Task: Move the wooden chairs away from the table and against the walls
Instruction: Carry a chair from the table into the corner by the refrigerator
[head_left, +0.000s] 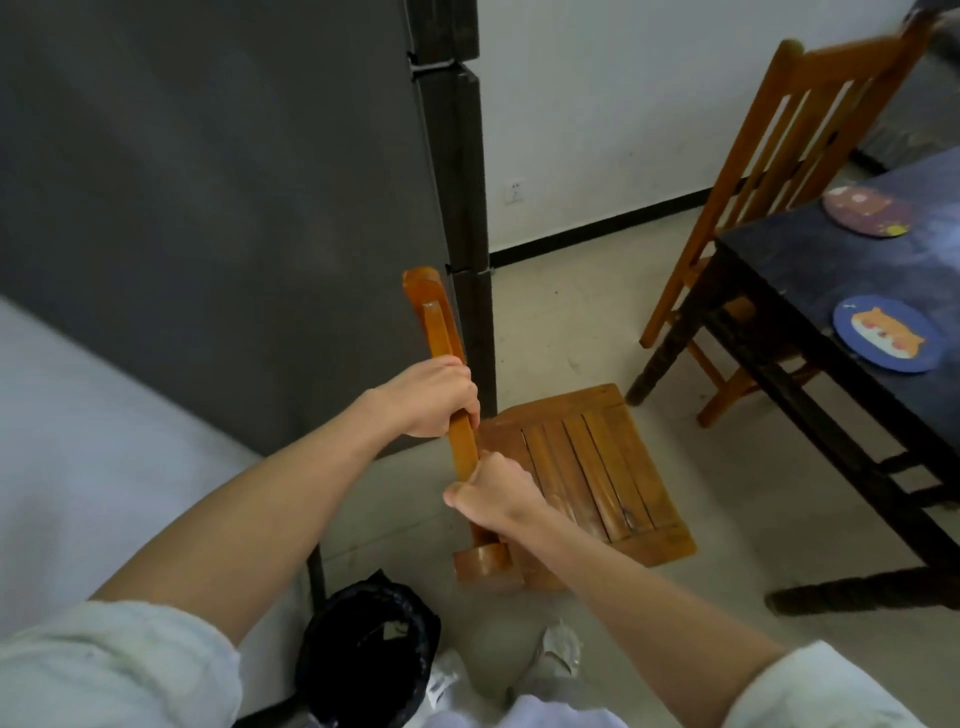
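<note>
A wooden chair (587, 462) with a slatted seat stands in the middle of the view, its backrest next to a tall dark grey panel (223, 208). My left hand (431, 397) grips the top rail of its backrest. My right hand (493, 493) grips the same rail lower down, nearer to me. A second wooden chair (769, 171) with a slatted back is tucked under the far end of the dark table (810, 260) at the right.
Two round placemats (878, 332) lie on the table. A black-lined bin (363, 649) sits on the floor by my feet. A white surface (78, 441) fills the left. The white wall (597, 104) with a socket is behind, with bare floor in front of it.
</note>
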